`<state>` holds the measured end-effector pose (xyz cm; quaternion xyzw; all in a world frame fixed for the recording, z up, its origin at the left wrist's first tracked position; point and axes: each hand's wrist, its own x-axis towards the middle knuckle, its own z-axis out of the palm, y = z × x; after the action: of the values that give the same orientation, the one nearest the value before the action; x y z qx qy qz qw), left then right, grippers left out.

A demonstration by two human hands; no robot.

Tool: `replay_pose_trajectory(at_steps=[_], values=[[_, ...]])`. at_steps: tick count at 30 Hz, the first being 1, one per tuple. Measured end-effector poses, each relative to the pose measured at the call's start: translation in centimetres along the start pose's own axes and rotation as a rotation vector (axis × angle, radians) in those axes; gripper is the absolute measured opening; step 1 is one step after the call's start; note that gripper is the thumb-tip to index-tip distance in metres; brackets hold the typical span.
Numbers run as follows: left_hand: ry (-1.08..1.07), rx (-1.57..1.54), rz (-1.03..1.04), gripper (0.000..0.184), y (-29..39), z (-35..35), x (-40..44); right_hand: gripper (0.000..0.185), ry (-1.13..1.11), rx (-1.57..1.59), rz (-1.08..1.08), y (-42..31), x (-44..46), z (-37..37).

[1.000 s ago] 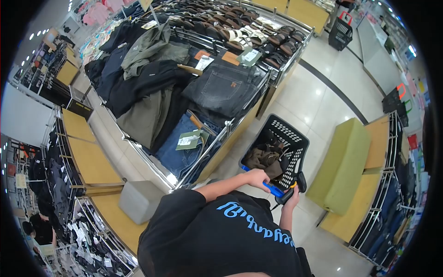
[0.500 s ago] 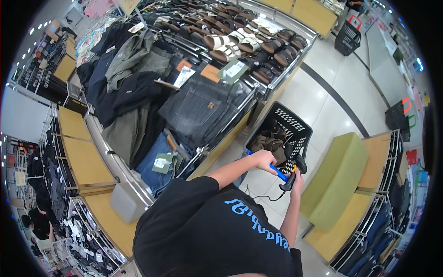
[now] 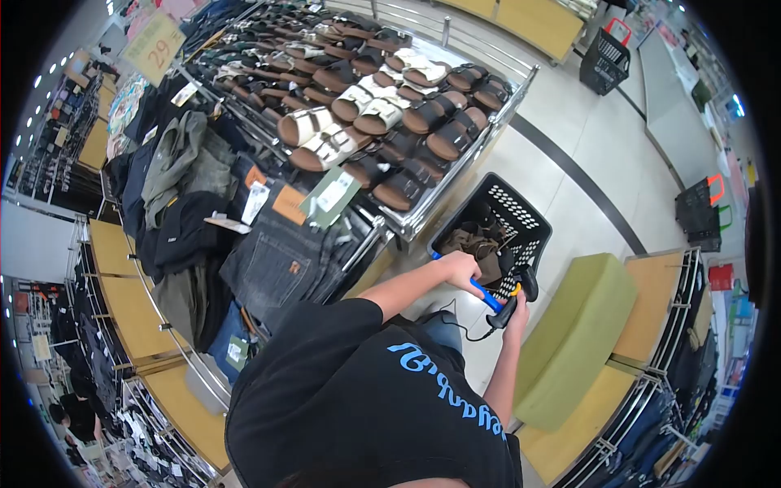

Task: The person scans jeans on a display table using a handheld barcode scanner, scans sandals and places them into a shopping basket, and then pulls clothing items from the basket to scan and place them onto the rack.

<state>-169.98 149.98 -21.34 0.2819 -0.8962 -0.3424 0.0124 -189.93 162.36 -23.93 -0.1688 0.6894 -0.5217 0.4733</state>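
It's a clothes-and-shoe shop here, sandals [image 3: 358, 99] lined up in rows, tagged jeans [image 3: 272, 264] beside them, a sign [image 3: 153, 49] showing 29, a red-handled shopping basket [image 3: 604, 63] beyond!

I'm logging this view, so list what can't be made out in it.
In the head view:
Floor of the black basket: mostly covered by the brown items.
Part of the blue handle: hidden by the left hand.
Fingers of the right hand: partly hidden by the black device.
Print on the green tag by the sandals: too small and blurred.
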Motion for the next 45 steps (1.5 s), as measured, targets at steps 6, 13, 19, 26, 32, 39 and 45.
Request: replay_pose_trajectory(at_steps=[6, 13, 19, 26, 32, 39, 45], values=[[0.064, 0.049, -0.022, 0.066, -2.7, -3.7, 9.0, 0.051, -0.078, -0.003, 0.008, -4.7, 9.3, 0.0], [0.118, 0.047, -0.114, 0.067, -5.9, -8.2, 21.1, 0.048, -0.229, -0.071, 0.049, -11.1, 22.4, -1.0], [0.178, 0.025, -0.150, 0.065, -7.7, -11.3, 29.0, 0.042, -0.297, -0.099, 0.049, -16.5, 30.7, -1.2], [0.221, 0.020, -0.163, 0.063, -10.1, -13.9, 36.6, 0.039, 0.001, -0.146, -0.175, -19.3, 36.7, 1.5], [0.289, 0.004, -0.189, 0.064, -13.7, -17.0, 44.7, 0.036, -0.034, -0.234, -0.333, -23.1, 44.8, 2.6], [0.361, -0.092, -0.245, 0.066, -17.8, -20.8, 53.9, 0.032, -0.076, -0.145, -0.200, -30.0, 56.1, 5.2], [0.471, -0.131, -0.321, 0.065, -20.3, -23.1, 60.2, 0.032, -0.154, -0.045, -0.247, -32.5, 66.0, 6.2]])
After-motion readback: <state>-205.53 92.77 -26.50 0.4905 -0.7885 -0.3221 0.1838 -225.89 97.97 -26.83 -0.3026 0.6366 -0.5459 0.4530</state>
